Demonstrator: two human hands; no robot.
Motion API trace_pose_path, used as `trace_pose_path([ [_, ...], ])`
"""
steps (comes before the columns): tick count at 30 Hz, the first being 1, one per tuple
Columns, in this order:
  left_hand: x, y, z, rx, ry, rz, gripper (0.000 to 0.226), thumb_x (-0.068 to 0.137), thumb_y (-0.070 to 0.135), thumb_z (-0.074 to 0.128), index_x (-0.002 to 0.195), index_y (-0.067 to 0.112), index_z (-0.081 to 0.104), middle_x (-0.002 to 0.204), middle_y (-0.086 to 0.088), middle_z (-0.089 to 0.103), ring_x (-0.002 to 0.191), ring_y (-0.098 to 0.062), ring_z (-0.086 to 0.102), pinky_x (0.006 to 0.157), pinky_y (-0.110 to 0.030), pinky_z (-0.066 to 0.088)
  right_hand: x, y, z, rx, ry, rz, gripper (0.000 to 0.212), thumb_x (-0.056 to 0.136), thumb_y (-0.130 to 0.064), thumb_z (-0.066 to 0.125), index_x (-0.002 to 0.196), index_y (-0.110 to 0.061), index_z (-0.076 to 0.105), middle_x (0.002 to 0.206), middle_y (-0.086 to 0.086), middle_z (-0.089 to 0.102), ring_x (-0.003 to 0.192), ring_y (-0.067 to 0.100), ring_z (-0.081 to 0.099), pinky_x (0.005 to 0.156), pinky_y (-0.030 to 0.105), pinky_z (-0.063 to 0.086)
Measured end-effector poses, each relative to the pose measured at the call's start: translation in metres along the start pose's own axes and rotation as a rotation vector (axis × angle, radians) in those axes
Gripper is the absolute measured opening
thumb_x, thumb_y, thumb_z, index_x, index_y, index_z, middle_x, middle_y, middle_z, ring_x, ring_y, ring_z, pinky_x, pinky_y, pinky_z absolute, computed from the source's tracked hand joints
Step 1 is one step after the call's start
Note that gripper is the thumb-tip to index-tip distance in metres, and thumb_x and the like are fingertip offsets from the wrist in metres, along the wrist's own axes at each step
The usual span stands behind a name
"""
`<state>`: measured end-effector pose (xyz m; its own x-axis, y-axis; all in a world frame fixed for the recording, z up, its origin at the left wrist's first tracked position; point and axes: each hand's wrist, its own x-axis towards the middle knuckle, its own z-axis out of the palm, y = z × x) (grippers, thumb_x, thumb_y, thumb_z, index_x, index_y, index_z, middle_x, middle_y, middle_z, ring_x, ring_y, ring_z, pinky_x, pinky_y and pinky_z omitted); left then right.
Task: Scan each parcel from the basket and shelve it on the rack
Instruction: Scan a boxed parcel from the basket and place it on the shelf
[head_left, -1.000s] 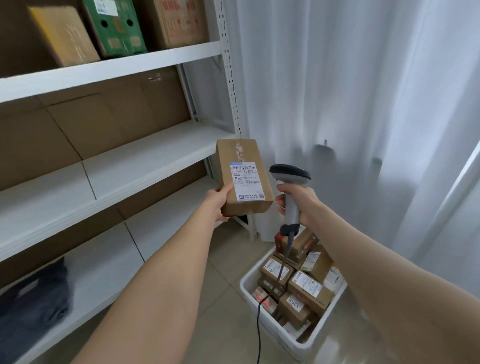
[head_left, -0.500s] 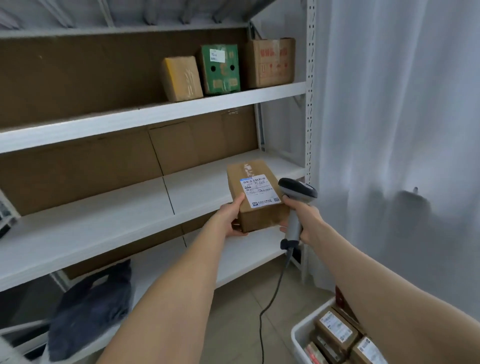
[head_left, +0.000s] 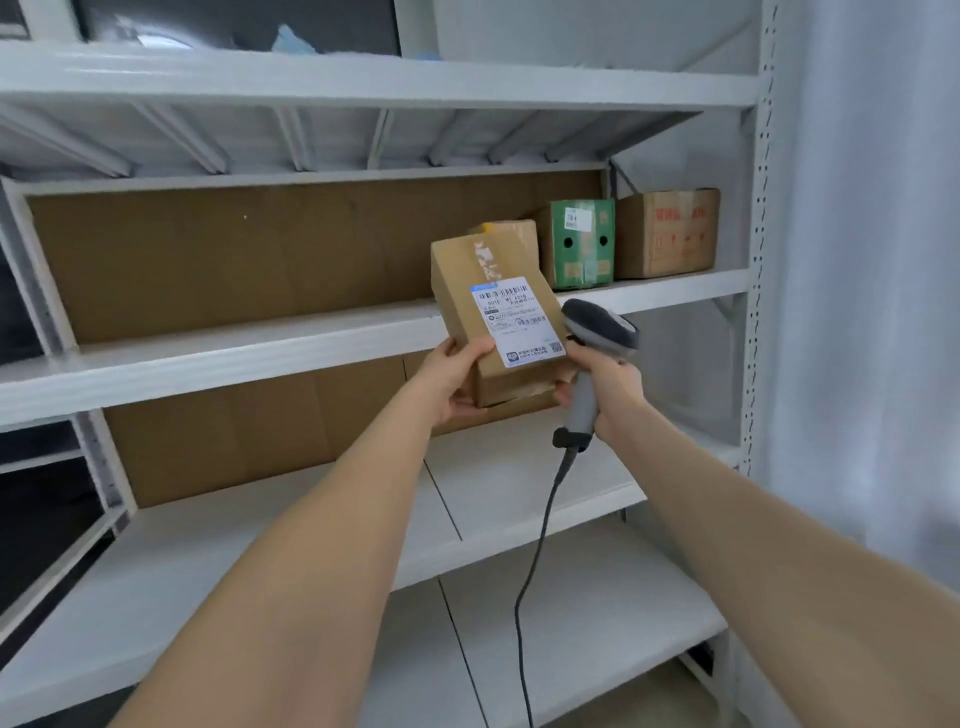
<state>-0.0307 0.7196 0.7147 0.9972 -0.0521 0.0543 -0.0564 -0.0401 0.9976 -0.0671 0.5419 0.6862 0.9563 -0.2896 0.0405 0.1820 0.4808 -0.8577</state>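
A brown cardboard parcel (head_left: 470, 280) with a white barcode label on its top face is held up in front of the white rack (head_left: 260, 353). My left hand (head_left: 457, 382) grips its near left corner, thumb on top. My right hand (head_left: 605, 389) grips the grey handle of a corded barcode scanner (head_left: 597, 332), whose dark head sits just right of the label; some of its fingertips also touch the parcel's lower right corner. The basket is out of view.
Three boxes stand at the right end of the shelf behind the parcel: a yellowish one (head_left: 511, 231), a green one (head_left: 579, 244) and a brown one (head_left: 667, 234). The scanner cable (head_left: 535, 561) hangs down over the lower shelves (head_left: 311, 519). A white curtain (head_left: 872, 260) hangs on the right.
My view has swung up from the basket to the rack. Both hands have risen with the parcel and scanner, up to the level of the shelf that holds three boxes.
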Motion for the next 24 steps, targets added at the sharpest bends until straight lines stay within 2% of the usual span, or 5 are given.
trace_pose_path([
  [4, 0.027, 0.034, -0.037, 0.001, -0.012, 0.052, 0.060, 0.084, 0.035, 0.069, 0.137, 0.030, 0.042, 0.122, -0.005, 0.060, 0.094, -0.027, 0.063, 0.085, -0.053, 0.054, 0.027, -0.011, 0.051, -0.005, -0.062, -0.033, 0.030, 0.083, -0.015, 0.076, 0.105, -0.013, 0.056, 0.097, 0.009, 0.066, 0.090, 0.027, 0.067, 0.069, 0.035, 0.059],
  [12, 0.080, 0.061, -0.072, -0.019, 0.044, 0.141, 0.066, 0.085, 0.022, 0.069, 0.142, 0.029, 0.036, 0.124, -0.004, 0.059, 0.097, -0.029, 0.060, 0.072, -0.043, 0.055, 0.093, -0.010, 0.108, -0.032, -0.150, -0.057, 0.045, 0.082, -0.018, 0.077, 0.119, -0.010, 0.051, 0.103, 0.011, 0.064, 0.097, 0.030, 0.066, 0.078, 0.038, 0.059],
  [17, 0.110, 0.079, -0.079, -0.028, 0.159, 0.138, 0.040, 0.087, 0.026, 0.067, 0.122, 0.024, 0.047, 0.108, -0.001, 0.062, 0.087, -0.026, 0.063, 0.076, -0.047, 0.056, 0.130, -0.016, 0.133, -0.006, -0.215, -0.044, 0.047, 0.082, -0.018, 0.077, 0.121, -0.008, 0.052, 0.103, 0.013, 0.064, 0.099, 0.032, 0.066, 0.075, 0.040, 0.059],
  [20, 0.129, 0.092, -0.079, -0.021, 0.206, 0.084, 0.049, 0.084, 0.030, 0.069, 0.129, 0.025, 0.050, 0.113, -0.008, 0.063, 0.094, -0.030, 0.065, 0.077, -0.049, 0.057, 0.150, -0.022, 0.145, -0.013, -0.232, -0.056, 0.045, 0.083, -0.019, 0.076, 0.121, -0.007, 0.054, 0.094, 0.010, 0.064, 0.092, 0.030, 0.066, 0.078, 0.042, 0.059],
  [24, 0.159, 0.098, -0.082, -0.012, 0.196, 0.058, 0.052, 0.084, 0.033, 0.070, 0.130, 0.024, 0.047, 0.117, -0.012, 0.061, 0.097, -0.033, 0.064, 0.073, -0.048, 0.056, 0.178, -0.026, 0.157, -0.047, -0.223, -0.052, 0.045, 0.082, -0.022, 0.077, 0.120, -0.008, 0.056, 0.099, 0.012, 0.064, 0.093, 0.031, 0.066, 0.087, 0.046, 0.057],
])
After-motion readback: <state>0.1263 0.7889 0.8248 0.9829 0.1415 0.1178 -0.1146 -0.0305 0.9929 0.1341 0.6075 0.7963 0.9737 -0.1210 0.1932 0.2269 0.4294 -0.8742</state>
